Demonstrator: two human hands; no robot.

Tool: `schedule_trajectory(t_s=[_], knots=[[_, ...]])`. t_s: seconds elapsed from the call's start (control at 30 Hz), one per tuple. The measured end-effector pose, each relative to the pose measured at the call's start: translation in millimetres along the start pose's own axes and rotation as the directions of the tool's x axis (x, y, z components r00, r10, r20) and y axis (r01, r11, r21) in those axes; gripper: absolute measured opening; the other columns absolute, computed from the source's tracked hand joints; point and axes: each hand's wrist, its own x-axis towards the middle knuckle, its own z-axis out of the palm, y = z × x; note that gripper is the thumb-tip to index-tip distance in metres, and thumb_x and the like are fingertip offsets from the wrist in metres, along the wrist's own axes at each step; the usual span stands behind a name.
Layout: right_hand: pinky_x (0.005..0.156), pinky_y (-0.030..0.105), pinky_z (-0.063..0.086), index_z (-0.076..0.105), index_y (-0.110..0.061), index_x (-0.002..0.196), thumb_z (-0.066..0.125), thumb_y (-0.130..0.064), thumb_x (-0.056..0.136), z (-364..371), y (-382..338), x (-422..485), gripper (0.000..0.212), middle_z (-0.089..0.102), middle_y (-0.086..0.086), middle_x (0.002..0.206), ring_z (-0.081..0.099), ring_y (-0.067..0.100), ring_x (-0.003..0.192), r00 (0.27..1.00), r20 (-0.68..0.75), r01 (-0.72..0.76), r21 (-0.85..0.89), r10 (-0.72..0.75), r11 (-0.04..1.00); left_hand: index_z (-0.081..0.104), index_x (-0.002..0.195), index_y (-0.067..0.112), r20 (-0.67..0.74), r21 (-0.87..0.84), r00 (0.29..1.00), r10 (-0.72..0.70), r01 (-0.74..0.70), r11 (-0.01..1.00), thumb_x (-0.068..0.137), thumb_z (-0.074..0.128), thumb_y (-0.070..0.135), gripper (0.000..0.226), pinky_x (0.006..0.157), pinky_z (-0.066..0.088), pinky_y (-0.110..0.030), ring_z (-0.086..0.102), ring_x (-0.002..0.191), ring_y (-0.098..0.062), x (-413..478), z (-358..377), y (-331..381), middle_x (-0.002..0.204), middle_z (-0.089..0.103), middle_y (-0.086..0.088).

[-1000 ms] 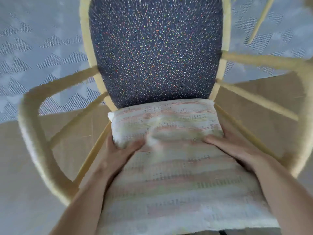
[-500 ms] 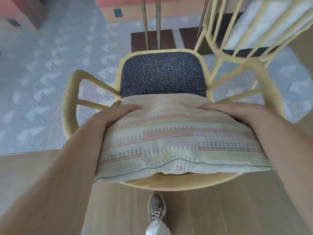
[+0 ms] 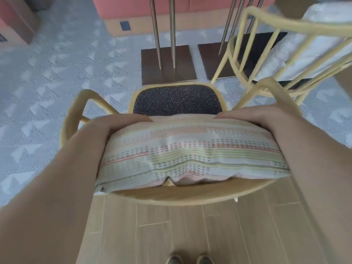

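Note:
A striped pastel cushion (image 3: 190,149) lies on the seat of a yellow armchair (image 3: 190,197) with a dark speckled backrest (image 3: 177,100). My left hand (image 3: 118,126) rests on the cushion's far left corner, its fingers lying straight along the back edge. On the far right corner, my right hand (image 3: 253,119) lies the same way, fingers pointing inward. Both thumbs are hidden. The cushion's front edge bulges just behind the seat's front rim.
A second yellow chair (image 3: 285,27) with a pale cushion stands tilted at the back right, close to the armchair's right arm. Thin metal legs on dark base plates (image 3: 167,63) stand behind the backrest. Patterned grey carpet (image 3: 38,92) lies to the left, wood floor in front, and my shoes (image 3: 190,260) below.
My view has pulled back and up from the chair. Both hands slid from the middle of the cushion to its far corners.

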Motion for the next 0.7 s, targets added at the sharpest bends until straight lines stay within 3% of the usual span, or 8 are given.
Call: schedule_trajectory(t_s=[0.07, 0.17, 0.23, 0.3, 0.4, 0.47, 0.6, 0.7], knots=[[0.108, 0.046, 0.053, 0.078, -0.019, 0.108, 0.065, -0.064, 0.093, 3, 0, 3, 0.05, 0.081, 0.011, 0.107, 0.074, 0.03, 0.111, 0.999, 0.031, -0.006, -0.044, 0.008, 0.999, 0.072, 0.132, 0.023, 0.052, 0.065, 0.996, -0.076, 0.073, 0.995, 0.079, 0.081, 0.065, 0.069, 0.115, 0.049, -0.05, 0.07, 0.122, -0.035, 0, -3, 2, 0.131, 0.074, -0.01], [0.095, 0.037, 0.055, 0.077, -0.025, 0.11, 0.058, -0.065, 0.097, 6, -7, -13, 0.046, 0.081, 0.006, 0.11, 0.073, 0.025, 0.107, 0.998, 0.009, 0.056, -0.097, -0.056, 0.994, 0.073, 0.13, 0.028, 0.052, 0.149, 0.998, -0.037, 0.029, 0.988, 0.086, 0.071, 0.07, 0.061, 0.119, 0.045, -0.049, 0.069, 0.124, -0.031, -11, -3, 5, 0.133, 0.074, -0.006], [0.093, 0.031, 0.043, 0.072, -0.035, 0.125, 0.045, -0.067, 0.103, 12, -15, -26, 0.048, 0.07, -0.004, 0.137, 0.064, 0.021, 0.125, 0.98, -0.019, 0.18, -0.314, -0.196, 0.932, 0.068, 0.135, 0.04, -0.068, 0.27, 0.983, 0.172, -0.148, 0.951, 0.091, 0.063, 0.071, 0.054, 0.122, 0.037, -0.041, 0.058, 0.136, -0.02, -27, 4, 10, 0.143, 0.064, 0.008], [0.098, 0.032, 0.031, 0.063, -0.045, 0.139, 0.034, -0.066, 0.106, 32, -23, -42, 0.049, 0.056, -0.009, 0.153, 0.05, 0.022, 0.142, 0.938, 0.0, 0.296, -0.515, -0.346, 0.804, 0.066, 0.127, 0.056, -0.128, 0.359, 0.915, 0.383, -0.317, 0.877, 0.09, 0.06, 0.076, 0.043, 0.105, 0.036, -0.025, 0.052, 0.126, -0.006, -54, 21, 14, 0.129, 0.06, 0.028], [0.103, 0.039, 0.045, 0.07, -0.037, 0.125, 0.034, -0.055, 0.109, 61, -20, -51, 0.043, 0.067, -0.001, 0.136, 0.057, 0.028, 0.132, 0.865, -0.054, 0.376, -0.588, -0.499, 0.716, 0.06, 0.116, 0.067, -0.132, 0.486, 0.848, 0.513, -0.396, 0.779, 0.088, 0.043, 0.08, 0.036, 0.096, 0.045, -0.032, 0.062, 0.118, -0.014, -83, 59, 9, 0.121, 0.069, 0.026], [0.093, 0.044, 0.052, 0.071, -0.037, 0.115, 0.038, -0.052, 0.108, 76, -5, -58, 0.038, 0.07, -0.002, 0.117, 0.064, 0.029, 0.116, 0.745, -0.205, 0.41, -0.609, -0.635, 0.679, 0.062, 0.121, 0.061, -0.274, 0.566, 0.75, 0.601, -0.38, 0.732, 0.097, 0.043, 0.07, 0.031, 0.1, 0.049, -0.041, 0.064, 0.121, -0.022, -97, 80, -3, 0.129, 0.07, 0.017], [0.108, 0.047, 0.045, 0.066, -0.03, 0.139, 0.048, -0.059, 0.099, 100, 46, -82, 0.052, 0.064, 0.001, 0.138, 0.06, 0.03, 0.126, 0.469, -0.336, 0.488, -0.672, -0.817, 0.557, 0.072, 0.126, 0.037, -0.411, 0.623, 0.446, 0.795, -0.5, 0.602, 0.092, 0.062, 0.061, 0.043, 0.106, 0.043, -0.049, 0.062, 0.12, -0.029, -123, 110, -35, 0.13, 0.068, 0.008], [0.097, 0.047, 0.051, 0.078, -0.017, 0.112, 0.06, -0.06, 0.093, 107, 79, -90, 0.05, 0.069, 0.004, 0.113, 0.064, 0.032, 0.109, 0.254, -0.415, 0.524, -0.7, -0.874, 0.485, 0.078, 0.102, 0.023, -0.46, 0.67, 0.211, 0.863, -0.555, 0.493, 0.089, 0.065, 0.067, 0.048, 0.091, 0.048, -0.046, 0.063, 0.097, -0.032, -131, 124, -58, 0.105, 0.069, -0.002]])
